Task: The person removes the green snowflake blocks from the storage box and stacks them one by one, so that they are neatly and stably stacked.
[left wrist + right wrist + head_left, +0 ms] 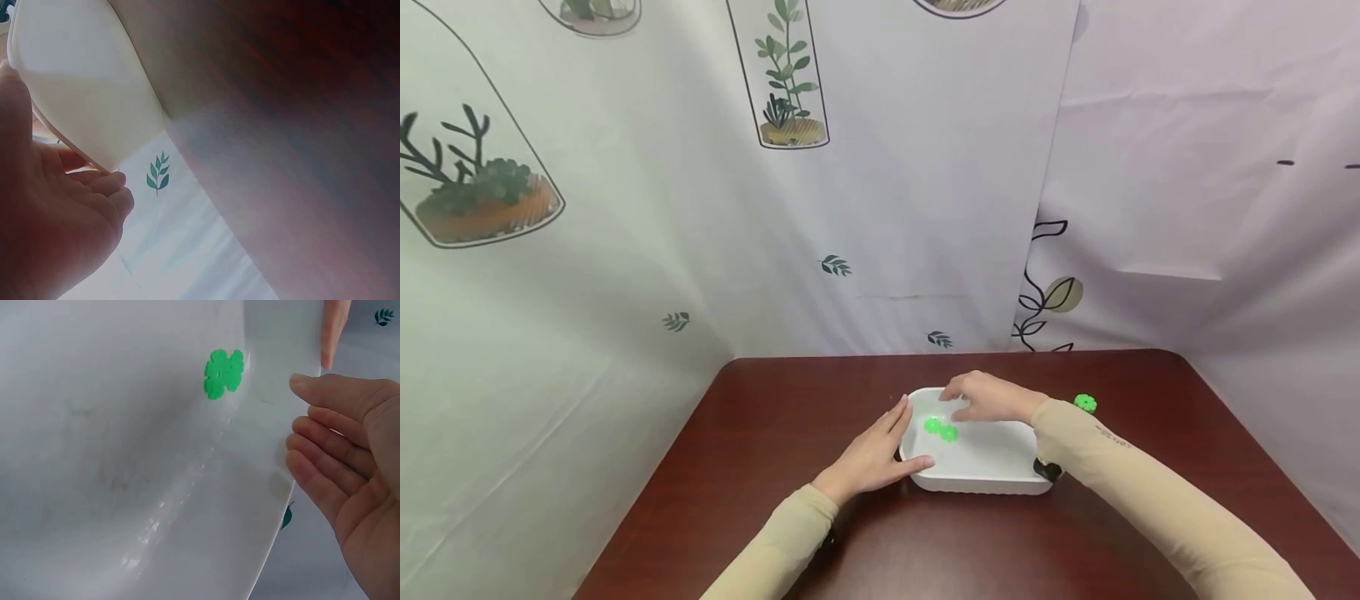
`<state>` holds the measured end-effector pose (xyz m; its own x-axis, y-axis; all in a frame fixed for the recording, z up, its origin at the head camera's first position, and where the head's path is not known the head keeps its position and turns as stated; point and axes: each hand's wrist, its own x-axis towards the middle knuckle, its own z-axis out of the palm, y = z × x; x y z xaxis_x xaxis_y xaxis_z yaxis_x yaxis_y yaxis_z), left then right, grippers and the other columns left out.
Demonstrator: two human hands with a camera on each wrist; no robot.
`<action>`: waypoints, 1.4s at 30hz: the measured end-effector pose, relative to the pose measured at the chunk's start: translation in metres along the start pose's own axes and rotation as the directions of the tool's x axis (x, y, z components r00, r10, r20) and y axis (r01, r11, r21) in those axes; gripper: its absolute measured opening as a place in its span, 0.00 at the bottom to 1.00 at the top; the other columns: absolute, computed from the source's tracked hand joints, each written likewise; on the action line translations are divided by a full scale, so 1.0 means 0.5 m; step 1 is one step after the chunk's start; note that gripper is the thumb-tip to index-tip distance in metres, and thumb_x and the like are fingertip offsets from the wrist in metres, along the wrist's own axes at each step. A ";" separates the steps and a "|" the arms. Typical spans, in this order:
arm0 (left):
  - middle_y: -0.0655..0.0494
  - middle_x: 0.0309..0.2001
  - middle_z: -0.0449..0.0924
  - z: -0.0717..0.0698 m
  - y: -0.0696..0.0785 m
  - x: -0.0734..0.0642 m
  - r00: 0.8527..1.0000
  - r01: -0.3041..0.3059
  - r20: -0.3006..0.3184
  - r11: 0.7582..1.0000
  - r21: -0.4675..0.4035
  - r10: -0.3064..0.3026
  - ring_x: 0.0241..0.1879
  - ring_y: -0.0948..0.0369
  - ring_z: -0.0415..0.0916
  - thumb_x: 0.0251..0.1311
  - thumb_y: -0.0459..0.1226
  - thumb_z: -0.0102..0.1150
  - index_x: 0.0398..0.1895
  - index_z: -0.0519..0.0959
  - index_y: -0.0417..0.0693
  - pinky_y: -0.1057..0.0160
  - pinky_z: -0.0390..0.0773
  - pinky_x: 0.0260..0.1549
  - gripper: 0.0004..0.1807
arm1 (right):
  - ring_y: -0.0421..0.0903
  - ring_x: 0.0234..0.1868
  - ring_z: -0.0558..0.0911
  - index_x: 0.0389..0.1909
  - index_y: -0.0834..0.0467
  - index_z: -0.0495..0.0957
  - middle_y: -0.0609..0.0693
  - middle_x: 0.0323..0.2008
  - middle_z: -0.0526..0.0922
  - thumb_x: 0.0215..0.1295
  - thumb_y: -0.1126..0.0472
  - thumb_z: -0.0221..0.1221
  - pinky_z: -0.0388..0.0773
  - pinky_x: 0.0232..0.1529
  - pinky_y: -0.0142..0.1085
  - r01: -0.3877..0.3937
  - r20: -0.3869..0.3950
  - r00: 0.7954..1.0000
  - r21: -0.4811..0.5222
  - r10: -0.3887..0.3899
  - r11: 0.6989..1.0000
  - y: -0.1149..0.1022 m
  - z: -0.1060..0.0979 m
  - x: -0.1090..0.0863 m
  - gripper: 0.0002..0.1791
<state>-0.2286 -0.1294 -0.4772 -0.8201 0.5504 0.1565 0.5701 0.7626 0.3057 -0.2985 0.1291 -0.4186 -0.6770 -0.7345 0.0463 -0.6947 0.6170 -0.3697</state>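
Observation:
A white rectangular tray [981, 483] with rounded corners stands on the table. Inside its left part, in the head view, lie two bright green flower-shaped plastic pieces [949, 433] side by side. My left hand [872, 456] rests against the tray's left end, fingers extended along the rim and thumb over the front edge. In the left wrist view its fingertips [117, 181] are at the rim. Over the back left of the tray hovers my right hand [988, 397], fingers loosely bent and holding nothing. The right wrist view shows green piece shapes [223, 374] near the tray wall, apart from that hand's fingertips.
Another green flower-shaped piece [1085, 403] lies on the table beyond my right forearm. The dark red-brown table [760, 433] reaches back to a pale cloth backdrop [917, 208] printed with plants. A black device [1047, 469] sits below my right wrist, near the tray's right end.

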 end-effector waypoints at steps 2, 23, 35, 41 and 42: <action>0.45 0.81 0.45 -0.001 0.000 0.002 1.000 0.002 0.000 1.000 0.000 -0.002 0.78 0.54 0.49 0.65 0.69 0.49 0.79 0.51 0.39 0.55 0.63 0.69 0.54 | 0.48 0.51 0.83 0.55 0.61 0.84 0.52 0.52 0.85 0.63 0.61 0.69 0.80 0.53 0.44 0.014 0.026 1.000 -0.022 -0.014 1.000 0.003 0.001 0.005 0.20; 0.44 0.80 0.45 0.004 0.009 -0.004 1.000 -0.012 -0.003 1.000 -0.009 0.012 0.77 0.53 0.50 0.65 0.70 0.47 0.79 0.51 0.38 0.53 0.64 0.68 0.55 | 0.38 0.32 0.74 0.38 0.58 0.87 0.42 0.31 0.81 0.55 0.61 0.73 0.77 0.42 0.35 0.018 0.161 0.987 -0.131 0.004 0.991 0.009 0.053 0.024 0.10; 0.43 0.80 0.45 -0.007 0.006 -0.004 1.000 -0.006 -0.014 1.000 0.004 0.006 0.78 0.55 0.48 0.65 0.69 0.49 0.79 0.52 0.37 0.54 0.65 0.68 0.55 | 0.36 0.32 0.73 0.34 0.54 0.84 0.38 0.29 0.77 0.54 0.60 0.72 0.75 0.41 0.33 0.030 0.168 0.986 -0.082 -0.016 0.996 0.018 0.054 0.038 0.08; 0.44 0.80 0.45 -0.006 0.008 -0.006 1.000 -0.008 -0.014 1.000 0.006 0.008 0.78 0.54 0.48 0.65 0.69 0.49 0.79 0.51 0.37 0.54 0.64 0.69 0.54 | 0.35 0.31 0.73 0.34 0.55 0.83 0.38 0.29 0.77 0.52 0.61 0.72 0.75 0.40 0.32 0.055 0.159 0.986 -0.055 -0.045 0.997 0.019 0.061 0.036 0.09; 0.44 0.80 0.45 -0.005 0.008 -0.006 1.000 -0.008 -0.015 1.000 0.006 0.008 0.78 0.54 0.49 0.65 0.68 0.49 0.79 0.51 0.37 0.54 0.64 0.69 0.54 | 0.35 0.31 0.73 0.33 0.55 0.83 0.39 0.28 0.77 0.52 0.61 0.73 0.75 0.40 0.32 0.057 0.156 0.987 -0.051 -0.049 0.997 0.020 0.062 0.036 0.10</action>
<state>-0.2239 -0.1290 -0.4739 -0.8161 0.5514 0.1730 0.5770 0.7602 0.2987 -0.3099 0.1132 -0.4501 -0.5961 -0.7988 -0.0810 -0.7439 0.5874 -0.3187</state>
